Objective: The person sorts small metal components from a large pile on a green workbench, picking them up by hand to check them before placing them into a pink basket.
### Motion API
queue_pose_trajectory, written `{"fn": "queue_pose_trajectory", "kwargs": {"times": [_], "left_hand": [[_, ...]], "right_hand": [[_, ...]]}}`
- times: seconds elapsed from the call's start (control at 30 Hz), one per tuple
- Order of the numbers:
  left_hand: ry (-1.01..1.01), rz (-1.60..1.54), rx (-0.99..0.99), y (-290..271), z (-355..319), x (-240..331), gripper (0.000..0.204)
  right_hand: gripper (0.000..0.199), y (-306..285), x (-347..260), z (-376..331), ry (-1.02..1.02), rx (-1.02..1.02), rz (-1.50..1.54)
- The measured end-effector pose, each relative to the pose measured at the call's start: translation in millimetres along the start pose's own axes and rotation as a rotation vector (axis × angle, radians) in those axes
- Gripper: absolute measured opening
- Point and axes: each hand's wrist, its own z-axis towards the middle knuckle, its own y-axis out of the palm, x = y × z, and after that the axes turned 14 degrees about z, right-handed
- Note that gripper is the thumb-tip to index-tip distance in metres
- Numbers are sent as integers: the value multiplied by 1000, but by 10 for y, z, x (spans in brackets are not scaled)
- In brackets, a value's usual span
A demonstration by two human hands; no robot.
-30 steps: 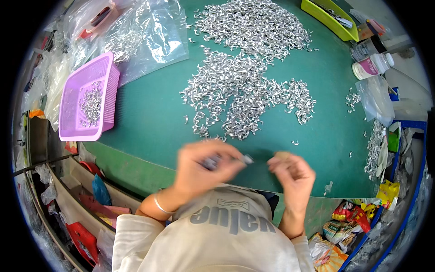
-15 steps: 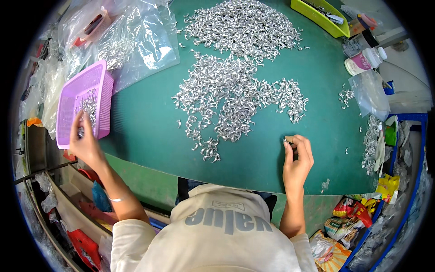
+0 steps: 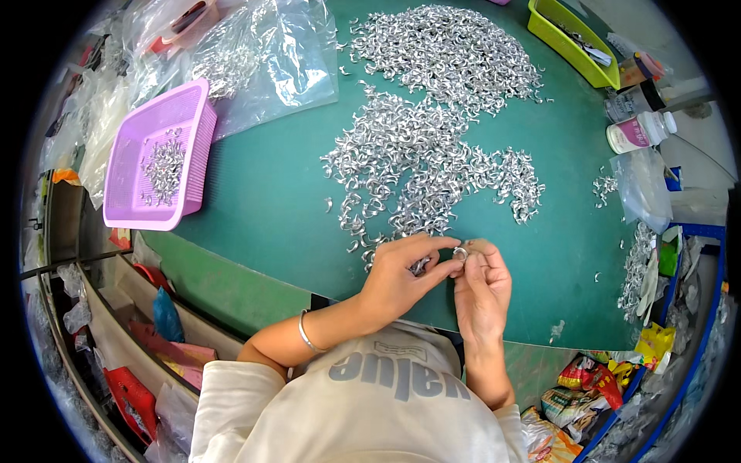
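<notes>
My left hand (image 3: 397, 274) and my right hand (image 3: 482, 289) meet over the near edge of the green table (image 3: 270, 208). Pinched between their fingertips is a small curved silver metal piece (image 3: 461, 253), which both hands touch. More of these pieces (image 3: 419, 267) show in the curl of my left fingers. Just beyond my hands lies a loose pile of the same hook-like pieces (image 3: 409, 154), with a second heap (image 3: 455, 54) farther back. At the left, a pink plastic basket (image 3: 197, 166) has a batch of them on its bottom.
Clear plastic bags (image 3: 285, 69) spread over the far left, beside a small pink container (image 3: 197, 23). A lime-green tray (image 3: 567, 50), a white bottle (image 3: 637, 133) and a plastic bag (image 3: 642, 189) line the right side. More pieces (image 3: 634, 270) lie along the right edge.
My left hand has come from the pink basket to the right and joined my right hand. Both now touch one curved piece. The view has shifted slightly.
</notes>
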Motion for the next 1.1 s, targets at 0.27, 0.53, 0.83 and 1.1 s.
{"fn": "queue_pose_trajectory", "kwargs": {"times": [0.27, 0.53, 0.83, 1.1], "left_hand": [[-68, -210, -153, -128, -7, -28, 9], [-116, -335, -325, -285, -16, 107, 9], [-100, -308, -343, -324, -61, 149, 11], [-84, -311, -339, -320, -70, 154, 11]], "right_hand": [[14, 130, -152, -104, -151, -63, -418], [17, 188, -227, -165, -137, -199, -419], [15, 218, -228, -223, -89, -194, -333], [17, 218, -235, -224, -128, -223, -380]]}}
